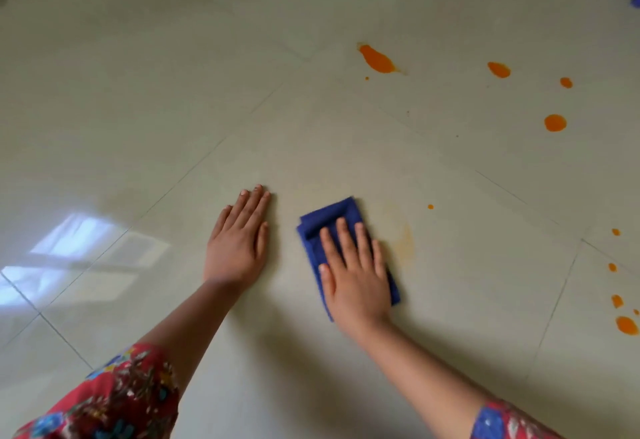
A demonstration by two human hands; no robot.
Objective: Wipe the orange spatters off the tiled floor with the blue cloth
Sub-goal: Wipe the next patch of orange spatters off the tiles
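Glossy pale tiled floor (311, 127), window reflection (81, 236)

The tiled floor (173, 92) carries eleven orange spatters (376, 59), one faint orange smear (403, 239) and one folded blue cloth (329, 213), with two hands, the left hand (239, 241) and the right hand (353, 269), two red floral sleeves (114, 400) and one small blue thing (636, 1) at the upper right edge.

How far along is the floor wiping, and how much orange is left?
Early days. Done: only a faint orange smear right of the blue cloth looks wiped. In hand: the right hand presses flat on the cloth; the left hand rests on the tiled floor. Left: the big spatter, the round blob and others, plus drops near the right edge.
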